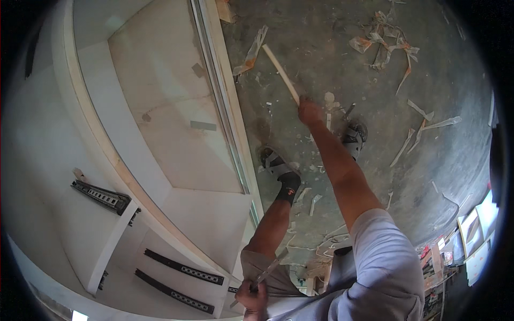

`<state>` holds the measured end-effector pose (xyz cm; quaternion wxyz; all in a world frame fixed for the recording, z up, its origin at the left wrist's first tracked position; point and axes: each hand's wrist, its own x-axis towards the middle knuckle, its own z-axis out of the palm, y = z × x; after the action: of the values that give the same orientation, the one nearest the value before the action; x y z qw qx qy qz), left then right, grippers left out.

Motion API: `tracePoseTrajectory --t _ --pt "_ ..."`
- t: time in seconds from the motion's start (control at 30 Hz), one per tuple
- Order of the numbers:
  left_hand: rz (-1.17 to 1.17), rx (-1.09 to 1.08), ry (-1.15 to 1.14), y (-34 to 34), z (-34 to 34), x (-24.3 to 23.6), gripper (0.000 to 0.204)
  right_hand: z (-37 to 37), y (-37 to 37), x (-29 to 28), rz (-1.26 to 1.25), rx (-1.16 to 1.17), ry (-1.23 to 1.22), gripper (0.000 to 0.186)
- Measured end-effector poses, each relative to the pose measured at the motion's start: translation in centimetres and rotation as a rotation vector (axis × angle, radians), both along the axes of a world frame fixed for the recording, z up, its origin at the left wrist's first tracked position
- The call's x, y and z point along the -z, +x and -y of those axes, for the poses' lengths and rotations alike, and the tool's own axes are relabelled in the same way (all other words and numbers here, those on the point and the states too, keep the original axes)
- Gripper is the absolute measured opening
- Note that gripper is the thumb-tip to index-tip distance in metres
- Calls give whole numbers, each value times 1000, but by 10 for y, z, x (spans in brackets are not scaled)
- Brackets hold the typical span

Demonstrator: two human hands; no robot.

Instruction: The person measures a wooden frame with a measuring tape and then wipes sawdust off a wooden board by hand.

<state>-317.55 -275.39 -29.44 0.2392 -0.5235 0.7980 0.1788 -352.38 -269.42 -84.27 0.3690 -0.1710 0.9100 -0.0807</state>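
Currently, straight, pale, wood-coloured strip (pixel 281 74) is being gripped in closed right hand (pixel 310 111), over grey floor (pixel 321 48); slim grey metallic tool (pixel 272 267) is being clasped in curled left hand (pixel 252 297).

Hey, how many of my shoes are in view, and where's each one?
2. The left shoe is beside the cabinet edge; the right shoe is to the right of, and below, the right hand in the picture. No others show.

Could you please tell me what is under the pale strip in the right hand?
Grey floor shows around the pale strip; whatever the strip and right hand cover is hidden.
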Motion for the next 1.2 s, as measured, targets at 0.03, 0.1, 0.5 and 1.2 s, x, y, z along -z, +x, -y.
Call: tracePoseTrajectory --t 0.03,0.1,0.5,1.2 --pt "6 -2 29 -5 5 1 36 -5 -2 0 -7 0 3 35" --pt "-1 0 53 -14 9 -1 36 -13 -9 -13 95 -56 20 38" --pt "178 111 201 -79 12 -40 43 -98 -126 -417 -206 213 -455 28" --pt "-1033 57 834 -608 -122 -395 34 -302 -251 -860 -869 284 -829 26"
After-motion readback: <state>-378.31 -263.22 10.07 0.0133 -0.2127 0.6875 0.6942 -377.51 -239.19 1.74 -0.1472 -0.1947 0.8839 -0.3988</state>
